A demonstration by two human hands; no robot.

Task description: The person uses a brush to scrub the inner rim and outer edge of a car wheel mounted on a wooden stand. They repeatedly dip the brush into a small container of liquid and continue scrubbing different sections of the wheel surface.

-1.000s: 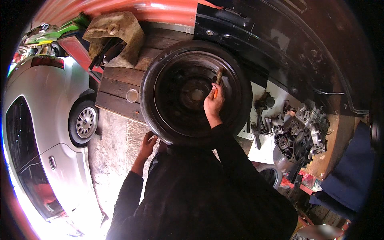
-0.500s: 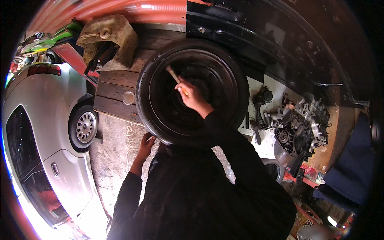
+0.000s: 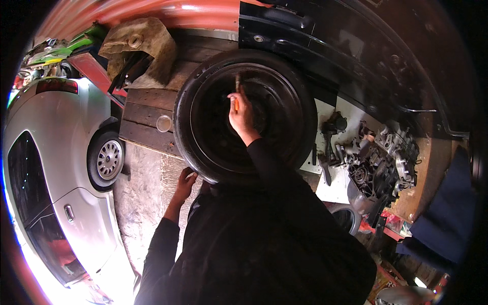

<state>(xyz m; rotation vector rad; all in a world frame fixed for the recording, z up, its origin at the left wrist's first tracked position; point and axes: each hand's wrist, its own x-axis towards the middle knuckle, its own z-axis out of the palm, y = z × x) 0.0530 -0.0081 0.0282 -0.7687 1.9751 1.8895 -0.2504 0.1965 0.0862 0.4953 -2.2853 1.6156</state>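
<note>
A black tyre [image 3: 182, 127] lies flat on a wooden bench, fitted on a dark steel wheel rim [image 3: 203, 137]. Over the rim's middle, my right hand [image 3: 241, 115] is closed round a paintbrush [image 3: 237, 84] with an orange handle. The bristle end points away from me, toward the far inner part of the rim, and blurs a little. My left hand [image 3: 186, 184] rests at the tyre's near left edge with fingers curled against it. Left of the tyre stands a small round clear cup [image 3: 163, 123] on the planks.
A cut-open dirty jerrycan [image 3: 152, 46] holding dark tools stands on the bench's [image 3: 147, 109] far left. Engine parts [image 3: 376, 168] crowd a white surface on the right. A black panel [image 3: 325, 46] rises behind. A silver car [image 3: 66, 152] is parked at left.
My right hand has turned and swung the brush tip rightward and slightly away from me across the rim. My left hand has stayed at the tyre's edge.
</note>
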